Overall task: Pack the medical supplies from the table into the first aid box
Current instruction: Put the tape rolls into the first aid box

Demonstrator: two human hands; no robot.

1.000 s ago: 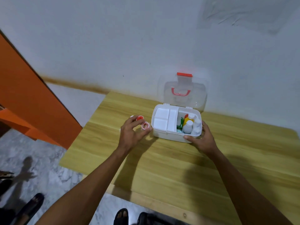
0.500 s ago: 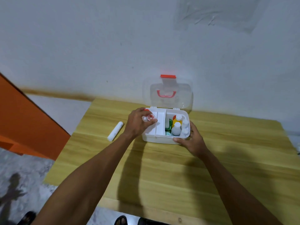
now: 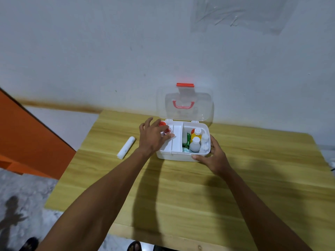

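Observation:
The white first aid box (image 3: 174, 157) stands open on the wooden table (image 3: 181, 187), its clear lid (image 3: 184, 105) with a red handle upright against the wall. Its right half holds several small bottles (image 3: 195, 142) and a green packet. My left hand (image 3: 154, 138) hovers over the white tray in the left half, fingers closed on two small red-capped items (image 3: 165, 130). The box's front right corner rests against my right hand (image 3: 212, 156). A white bandage roll (image 3: 126, 147) lies on the table left of the box.
A white wall rises right behind the table. An orange panel (image 3: 27, 133) slopes at the left. Grey marble floor lies at lower left, and sandalled feet (image 3: 134, 246) show below the table's front edge.
My left hand carried the small red-capped items from the table at the box's left to above the box's tray. The bandage roll came into view. The right hand stayed on the box.

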